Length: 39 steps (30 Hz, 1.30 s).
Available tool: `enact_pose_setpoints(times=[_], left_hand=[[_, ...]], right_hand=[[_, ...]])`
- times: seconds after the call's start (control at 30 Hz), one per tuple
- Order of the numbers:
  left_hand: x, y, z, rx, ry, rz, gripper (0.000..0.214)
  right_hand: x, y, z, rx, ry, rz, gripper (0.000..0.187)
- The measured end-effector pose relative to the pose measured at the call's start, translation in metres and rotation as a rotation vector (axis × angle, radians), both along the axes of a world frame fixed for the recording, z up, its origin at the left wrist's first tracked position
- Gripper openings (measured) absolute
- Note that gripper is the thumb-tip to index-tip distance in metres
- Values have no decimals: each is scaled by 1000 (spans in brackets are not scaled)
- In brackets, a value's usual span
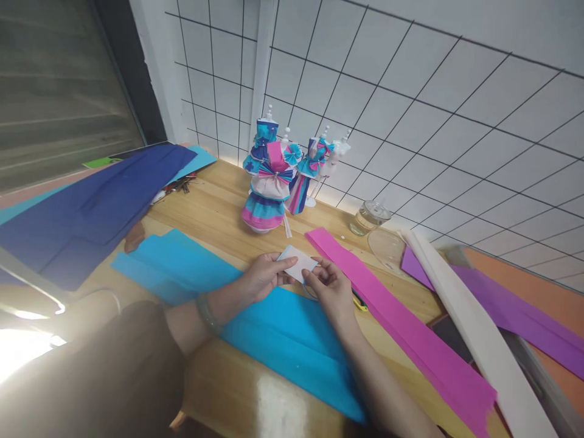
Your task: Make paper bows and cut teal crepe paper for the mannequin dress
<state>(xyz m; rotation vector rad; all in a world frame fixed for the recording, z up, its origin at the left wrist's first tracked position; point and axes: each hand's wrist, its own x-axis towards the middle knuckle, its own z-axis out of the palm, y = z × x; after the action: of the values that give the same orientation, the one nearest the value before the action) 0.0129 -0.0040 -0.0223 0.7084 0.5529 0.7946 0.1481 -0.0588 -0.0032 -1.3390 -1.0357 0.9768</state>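
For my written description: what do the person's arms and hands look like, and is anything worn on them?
Both forearms are bare, with no sleeves or gloves in view. The left hand has a grey-green bangle at its wrist. The right hand shows no jewellery.

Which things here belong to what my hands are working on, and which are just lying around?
In hand: small white paper piece, pinched by left hand and right hand; light blue sheet beneath them.
Lying about: pink strip, dressed mini mannequins, glass jar, dark blue sheet, purple sheet, white roll.
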Motion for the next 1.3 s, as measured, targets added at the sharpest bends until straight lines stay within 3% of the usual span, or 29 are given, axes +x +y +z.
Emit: enact_pose_setpoints(times=[0.3, 0.7, 1.13, 1.23, 1.3], left_hand=[[0, 0, 3, -18, -7, 33, 20], [-1, 0, 6, -10, 44, 40, 18], [1, 2, 1, -18, -50, 56, 16], [1, 3, 1, -23, -47, 78, 15], [0, 5, 2, -34, -39, 103, 16]], right_hand=[[1, 0, -1, -42, -145, 22, 44], [1, -1, 0, -44, -109, 55, 43], [0, -1, -1, -43, -127, 56, 46], [16, 1, 7, -55, -264, 58, 42], [35, 1, 15, -66, -541, 14, 33]])
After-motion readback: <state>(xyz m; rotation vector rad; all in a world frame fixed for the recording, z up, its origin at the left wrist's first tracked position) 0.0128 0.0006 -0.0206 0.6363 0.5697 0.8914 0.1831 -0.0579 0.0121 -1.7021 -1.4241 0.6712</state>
